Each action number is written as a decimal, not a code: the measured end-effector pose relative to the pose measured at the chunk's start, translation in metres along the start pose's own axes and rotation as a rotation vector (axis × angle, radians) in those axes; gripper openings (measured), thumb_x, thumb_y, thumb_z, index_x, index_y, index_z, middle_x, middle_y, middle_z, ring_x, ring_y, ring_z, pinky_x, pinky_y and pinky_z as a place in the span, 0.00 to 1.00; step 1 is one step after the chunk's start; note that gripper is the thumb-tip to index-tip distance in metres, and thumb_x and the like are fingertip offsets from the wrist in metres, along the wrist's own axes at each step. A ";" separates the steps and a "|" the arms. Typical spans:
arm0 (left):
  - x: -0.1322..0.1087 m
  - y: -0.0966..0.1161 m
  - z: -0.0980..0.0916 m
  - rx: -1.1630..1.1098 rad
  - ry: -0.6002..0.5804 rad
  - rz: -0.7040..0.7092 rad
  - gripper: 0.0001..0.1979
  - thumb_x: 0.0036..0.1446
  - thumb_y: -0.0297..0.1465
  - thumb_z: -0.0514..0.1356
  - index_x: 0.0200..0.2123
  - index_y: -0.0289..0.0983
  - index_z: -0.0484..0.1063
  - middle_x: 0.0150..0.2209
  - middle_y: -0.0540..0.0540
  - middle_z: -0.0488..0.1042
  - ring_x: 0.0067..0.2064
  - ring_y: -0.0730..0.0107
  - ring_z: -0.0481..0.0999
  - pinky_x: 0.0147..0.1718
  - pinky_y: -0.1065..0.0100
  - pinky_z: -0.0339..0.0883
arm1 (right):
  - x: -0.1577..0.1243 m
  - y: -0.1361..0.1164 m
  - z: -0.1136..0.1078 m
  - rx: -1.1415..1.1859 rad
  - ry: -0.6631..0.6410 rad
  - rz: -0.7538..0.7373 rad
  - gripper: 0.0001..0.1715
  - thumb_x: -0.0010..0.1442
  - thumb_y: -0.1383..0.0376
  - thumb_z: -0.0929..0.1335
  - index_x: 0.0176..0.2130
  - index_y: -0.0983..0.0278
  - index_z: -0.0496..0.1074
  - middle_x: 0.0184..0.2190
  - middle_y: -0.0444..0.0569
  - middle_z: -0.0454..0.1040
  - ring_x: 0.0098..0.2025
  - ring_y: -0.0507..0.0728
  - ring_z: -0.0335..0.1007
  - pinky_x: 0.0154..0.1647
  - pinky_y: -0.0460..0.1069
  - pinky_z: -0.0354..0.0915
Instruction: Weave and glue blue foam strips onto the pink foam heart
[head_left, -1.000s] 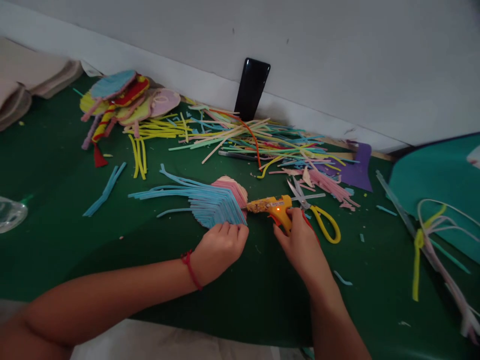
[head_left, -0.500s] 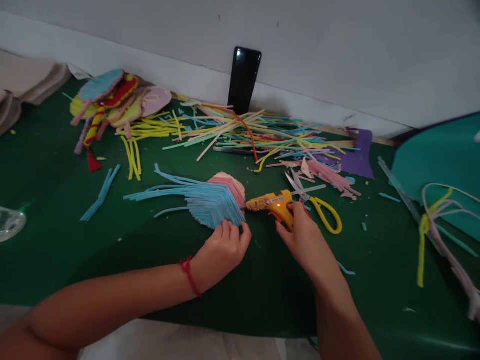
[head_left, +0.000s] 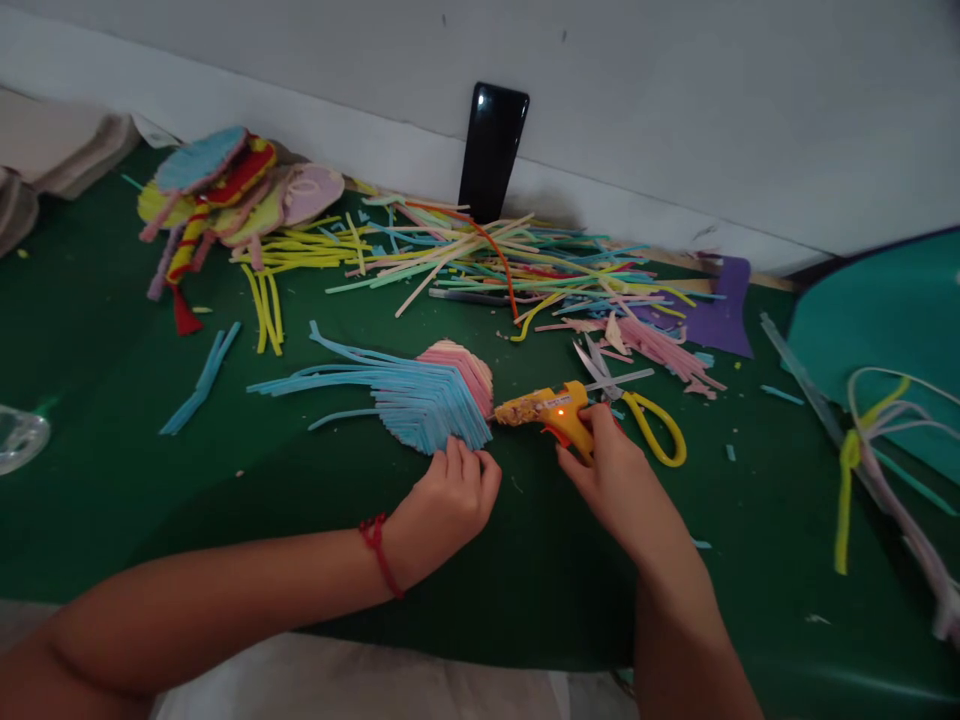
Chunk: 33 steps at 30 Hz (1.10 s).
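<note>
A rounded craft piece of pipe cleaners point(head_left: 427, 400) lies on the table, its bent blue strips laid in a chevron beside pink and cream ones. Loose blue ends stick out to its left. My left hand point(head_left: 454, 495), with a red bracelet at the wrist, has its fingers closed on the lower right edge of the piece. In my right hand point(head_left: 619, 470) is a yellow hot glue gun point(head_left: 559, 408) with a lit orange light. Its nozzle points left, close to the right edge of the piece; whether they touch I cannot tell.
Yellow-handled scissors point(head_left: 652, 425) lie open behind the glue gun. Many coloured pipe cleaners point(head_left: 480, 260) spread along the back, below a leaning phone point(head_left: 493, 150). Finished round pieces point(head_left: 202, 160) are piled at back left. A teal object point(head_left: 885, 310) stands at right.
The glue gun and my right hand have shifted very slightly right. My left hand and the craft piece stay practically in place; the view has tilted a little.
</note>
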<state>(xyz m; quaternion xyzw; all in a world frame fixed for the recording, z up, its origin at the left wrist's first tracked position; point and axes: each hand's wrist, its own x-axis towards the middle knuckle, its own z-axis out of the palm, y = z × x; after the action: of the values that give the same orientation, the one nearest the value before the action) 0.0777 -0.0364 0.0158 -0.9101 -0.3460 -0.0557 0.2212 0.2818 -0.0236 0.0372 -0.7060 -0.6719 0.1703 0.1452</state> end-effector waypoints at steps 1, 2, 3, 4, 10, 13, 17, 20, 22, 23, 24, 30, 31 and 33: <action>0.000 0.000 0.000 -0.001 0.002 -0.001 0.13 0.56 0.21 0.49 0.40 0.27 0.71 0.35 0.33 0.79 0.40 0.56 0.79 0.33 0.65 0.71 | 0.000 0.000 0.000 -0.006 -0.001 0.004 0.12 0.56 0.61 0.62 0.40 0.61 0.58 0.38 0.54 0.72 0.35 0.61 0.71 0.32 0.51 0.63; 0.000 0.000 0.000 -0.002 0.004 -0.003 0.13 0.56 0.21 0.49 0.40 0.27 0.71 0.35 0.32 0.79 0.40 0.55 0.80 0.33 0.65 0.71 | 0.000 0.001 0.000 -0.012 -0.003 0.009 0.12 0.56 0.61 0.62 0.40 0.61 0.58 0.37 0.54 0.72 0.34 0.61 0.71 0.32 0.51 0.63; 0.000 0.000 0.000 -0.002 0.008 -0.005 0.13 0.56 0.21 0.49 0.40 0.27 0.71 0.35 0.32 0.79 0.40 0.56 0.80 0.33 0.65 0.71 | 0.000 0.001 0.000 -0.016 -0.006 0.014 0.13 0.56 0.60 0.62 0.41 0.61 0.58 0.37 0.54 0.72 0.34 0.61 0.71 0.31 0.51 0.63; 0.000 0.000 0.000 -0.001 0.010 -0.007 0.13 0.56 0.21 0.49 0.40 0.27 0.71 0.35 0.33 0.79 0.40 0.56 0.80 0.33 0.65 0.71 | -0.001 0.002 -0.001 -0.019 -0.010 0.017 0.13 0.55 0.60 0.62 0.41 0.61 0.58 0.37 0.54 0.72 0.34 0.60 0.71 0.31 0.51 0.63; 0.000 0.000 0.000 -0.005 0.002 -0.007 0.12 0.56 0.21 0.49 0.39 0.26 0.71 0.35 0.32 0.79 0.40 0.56 0.79 0.33 0.65 0.70 | -0.002 0.002 -0.004 -0.021 -0.015 0.008 0.12 0.55 0.60 0.62 0.40 0.61 0.58 0.34 0.51 0.70 0.30 0.58 0.69 0.30 0.50 0.62; -0.001 0.001 0.000 -0.005 0.002 -0.012 0.12 0.56 0.21 0.49 0.39 0.26 0.71 0.35 0.32 0.79 0.40 0.55 0.79 0.33 0.65 0.70 | -0.003 0.001 -0.006 -0.021 -0.009 0.006 0.11 0.55 0.60 0.62 0.40 0.61 0.58 0.33 0.50 0.70 0.28 0.57 0.68 0.29 0.50 0.61; -0.001 0.001 0.001 -0.012 0.010 -0.016 0.12 0.56 0.21 0.50 0.39 0.26 0.71 0.34 0.32 0.79 0.40 0.54 0.79 0.33 0.64 0.71 | -0.003 0.002 -0.007 -0.044 -0.013 0.004 0.12 0.55 0.61 0.62 0.40 0.61 0.59 0.33 0.50 0.70 0.29 0.57 0.68 0.29 0.50 0.61; -0.001 0.000 0.000 -0.014 0.010 -0.016 0.12 0.56 0.21 0.49 0.39 0.26 0.71 0.35 0.32 0.79 0.40 0.55 0.79 0.33 0.65 0.70 | -0.004 0.003 -0.007 -0.056 -0.008 -0.013 0.11 0.55 0.61 0.62 0.40 0.61 0.59 0.32 0.50 0.70 0.28 0.57 0.68 0.28 0.49 0.61; -0.001 0.000 0.000 -0.013 0.004 -0.016 0.12 0.56 0.21 0.49 0.39 0.26 0.71 0.35 0.32 0.79 0.40 0.55 0.80 0.33 0.65 0.70 | -0.005 0.004 -0.008 -0.060 -0.011 -0.026 0.11 0.55 0.61 0.62 0.40 0.61 0.59 0.31 0.50 0.70 0.28 0.57 0.67 0.28 0.49 0.61; -0.001 0.000 0.000 -0.011 0.002 -0.015 0.12 0.56 0.21 0.49 0.39 0.26 0.71 0.35 0.32 0.79 0.40 0.55 0.80 0.33 0.65 0.70 | -0.005 0.005 -0.008 -0.061 -0.014 -0.032 0.11 0.55 0.61 0.62 0.40 0.61 0.59 0.31 0.50 0.70 0.28 0.57 0.67 0.27 0.49 0.61; -0.001 0.000 0.000 -0.010 0.004 -0.014 0.12 0.56 0.21 0.49 0.39 0.26 0.71 0.35 0.33 0.79 0.40 0.55 0.80 0.33 0.65 0.70 | -0.006 0.005 -0.008 -0.061 -0.019 -0.035 0.11 0.56 0.61 0.62 0.40 0.61 0.59 0.31 0.50 0.70 0.28 0.57 0.67 0.27 0.49 0.61; -0.001 0.000 0.001 -0.019 0.036 -0.017 0.11 0.55 0.21 0.50 0.39 0.26 0.71 0.34 0.32 0.78 0.39 0.55 0.80 0.33 0.65 0.70 | -0.009 0.006 -0.011 -0.052 -0.037 -0.029 0.11 0.57 0.60 0.61 0.40 0.61 0.57 0.35 0.51 0.70 0.29 0.57 0.68 0.29 0.50 0.61; -0.001 0.001 0.002 -0.017 0.036 -0.018 0.11 0.55 0.21 0.51 0.39 0.26 0.70 0.34 0.32 0.78 0.40 0.55 0.80 0.33 0.65 0.70 | -0.009 0.007 -0.011 -0.046 -0.038 -0.030 0.11 0.57 0.60 0.61 0.40 0.61 0.57 0.35 0.51 0.70 0.29 0.57 0.69 0.29 0.50 0.62; -0.001 0.001 0.002 -0.011 0.033 -0.020 0.11 0.55 0.21 0.51 0.39 0.26 0.70 0.35 0.32 0.78 0.40 0.55 0.79 0.33 0.65 0.70 | -0.009 0.007 -0.012 -0.026 -0.046 -0.024 0.11 0.57 0.60 0.61 0.40 0.60 0.57 0.35 0.51 0.70 0.30 0.57 0.69 0.30 0.50 0.63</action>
<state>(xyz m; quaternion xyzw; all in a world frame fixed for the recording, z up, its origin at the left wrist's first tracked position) 0.0773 -0.0367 0.0129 -0.9067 -0.3512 -0.0750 0.2213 0.2930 -0.0332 0.0449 -0.6957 -0.6856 0.1759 0.1226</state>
